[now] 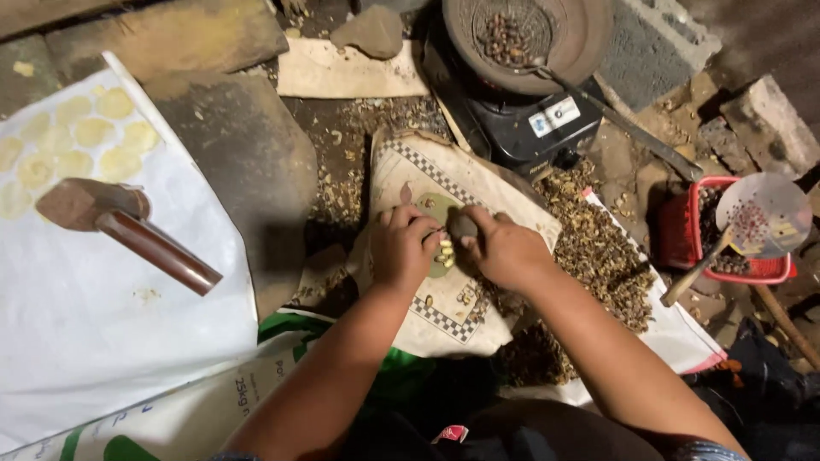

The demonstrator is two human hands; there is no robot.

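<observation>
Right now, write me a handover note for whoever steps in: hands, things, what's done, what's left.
Left hand: resting on the small green pad, fingers beside a few pale kernels.
Right hand: gripping a small dark stone over the pad.
Things: the pad lies on a checker-edged cloth; shell litter is heaped to the right; a pan of dark nuts sits on the black stove.
Done: pale flattened rounds laid out on the white sheet, with a wooden mallet lying there.
Left: the kernels on the pad are whole, not yet flattened.
</observation>
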